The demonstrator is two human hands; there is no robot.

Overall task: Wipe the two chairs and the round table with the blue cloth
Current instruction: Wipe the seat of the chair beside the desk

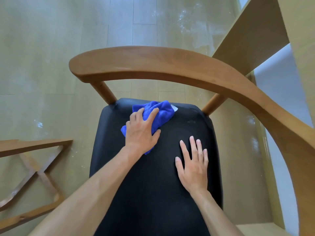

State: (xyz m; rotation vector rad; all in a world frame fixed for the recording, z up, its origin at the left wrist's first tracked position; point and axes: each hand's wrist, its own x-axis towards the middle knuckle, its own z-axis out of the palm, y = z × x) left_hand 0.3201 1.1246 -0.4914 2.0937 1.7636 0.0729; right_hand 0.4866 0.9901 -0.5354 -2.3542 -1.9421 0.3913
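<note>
The left hand (140, 132) is lying on the blue cloth (153, 114), its fingers (152, 114) spread and only slightly bent, pressing the cloth flat against the black seat (153, 193) of a chair (170, 65) rather than gripping it. The cloth is sitting bunched near the seat's far edge, left of the middle, with a small white tag (174, 107) sticking out at its far right corner. The right hand (193, 169) is resting palm down on the seat, nearer the viewer and to the right of the cloth, apart from it, with straight fingers holding nothing. Both forearms are reaching in from the bottom of the view. The chair's curved wooden backrest rail is arching across above the seat and sweeping down the right side, carried by two round posts at the seat's far corners. Faint grey smudges are showing on the seat near its far right corner. Under the chair lies a pale wooden floor (51, 48) with whitish marks. A crossed wooden frame (34, 169) is standing at the lower left.
</note>
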